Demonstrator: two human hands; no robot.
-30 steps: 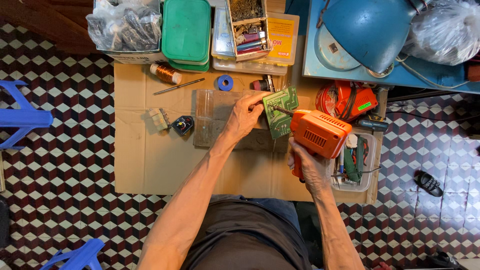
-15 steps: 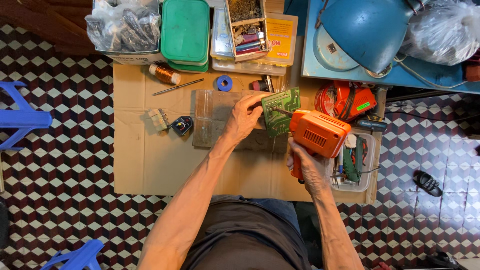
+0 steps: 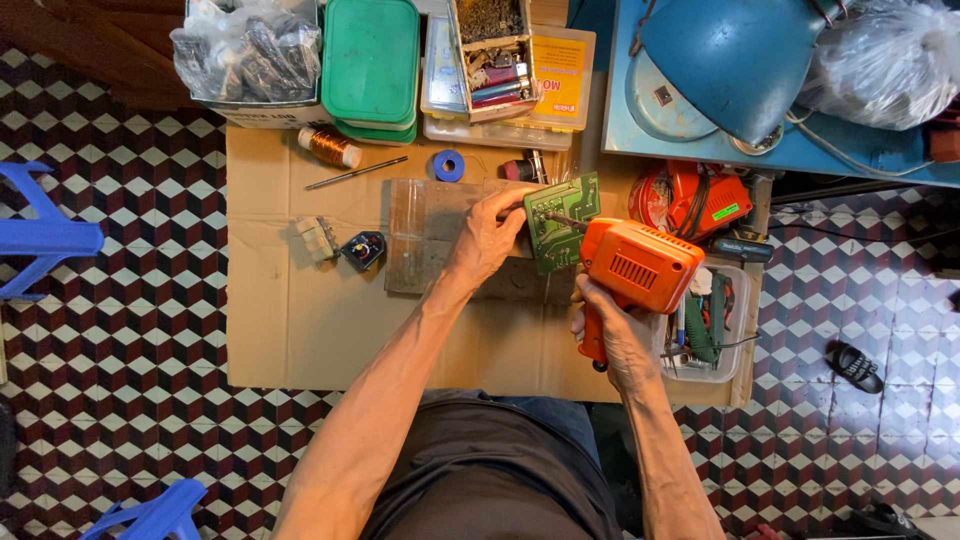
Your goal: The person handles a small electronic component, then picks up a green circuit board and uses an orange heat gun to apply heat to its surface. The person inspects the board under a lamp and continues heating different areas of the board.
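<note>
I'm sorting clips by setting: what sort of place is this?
Probably a small electronics repair spot set up on a tiled floor. The left hand steadies a green circuit board, the right hand grips an orange soldering gun, and a copper wire spool lies on the cardboard sheet.

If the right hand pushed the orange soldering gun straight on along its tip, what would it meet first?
The right hand grips the orange soldering gun, whose tip points up-left at the green circuit board held by the left hand. The board comes first; the tip looks at or nearly on it, though depth is unclear.
</note>
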